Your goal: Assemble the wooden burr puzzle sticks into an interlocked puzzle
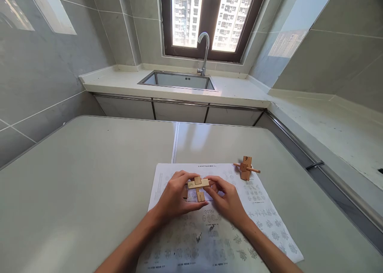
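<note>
Between my two hands, above a printed sheet (263, 209), is a partly interlocked wooden puzzle (198, 184) of pale notched blocks. A horizontal block crosses an upright one, and a lower block end sticks out beneath. My left hand (176, 193) is closed round its left side, fingers on top and thumb under the lower end. My right hand (224, 195) pinches the right end of the horizontal block between thumb and fingers. Parts of the puzzle behind the fingers are hidden. At the sheet's upper right edge lies a darker wooden piece assembly (245, 168) with a thin stick across it.
The sheet carries rows of small diagrams and lies on a pale table (74, 185) with a seam (175, 141). Beyond the table's far edge is a counter (119, 79) with a sink (179, 79) and faucet (204, 52). Another counter (329, 121) runs along the right.
</note>
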Tool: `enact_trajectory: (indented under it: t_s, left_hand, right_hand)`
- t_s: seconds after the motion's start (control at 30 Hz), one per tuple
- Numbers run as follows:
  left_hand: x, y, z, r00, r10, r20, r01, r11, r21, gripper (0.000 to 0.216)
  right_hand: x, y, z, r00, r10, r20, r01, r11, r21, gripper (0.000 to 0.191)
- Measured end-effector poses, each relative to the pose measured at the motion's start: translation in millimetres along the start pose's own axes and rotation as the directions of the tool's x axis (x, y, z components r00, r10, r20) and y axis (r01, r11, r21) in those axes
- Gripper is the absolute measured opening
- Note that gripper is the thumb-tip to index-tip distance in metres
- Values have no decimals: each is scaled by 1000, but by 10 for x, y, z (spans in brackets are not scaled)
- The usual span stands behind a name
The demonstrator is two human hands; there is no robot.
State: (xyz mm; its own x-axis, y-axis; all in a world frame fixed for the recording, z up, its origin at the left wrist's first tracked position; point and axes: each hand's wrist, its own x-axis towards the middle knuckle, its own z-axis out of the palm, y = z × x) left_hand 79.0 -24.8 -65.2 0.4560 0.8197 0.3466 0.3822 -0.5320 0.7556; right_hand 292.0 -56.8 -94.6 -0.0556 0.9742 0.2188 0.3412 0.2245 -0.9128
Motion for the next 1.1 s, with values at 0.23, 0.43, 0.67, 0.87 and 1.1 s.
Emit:
enact_trajectory:
  t_s: [0.23,0.43,0.67,0.87,1.1]
  left_hand:
    - [48,68,-53,968,-212,-134,199,975,-102,52]
    - [71,149,-48,945,-323,-45,305,923,-234,42]
    - [47,169,-10,966,-257,19,254,936,-243,50]
    - [35,116,18,960,-275,-45,254,931,-263,60]
    - [34,107,43,960,-272,-72,246,935,-255,63]
  right_hand:
    - [-1,-7,32,998,7,63,-9,1000,21,32]
    - [-34,-75,43,986,-67,150,79,994,-80,22]
    - [-50,-138,40,966,-129,223,176,962,-208,18]
    - [-62,-124,94,941,-221,256,301,892,-337,21]
    - [-63,-123,129,945,-236,225,302,894,-332,17]
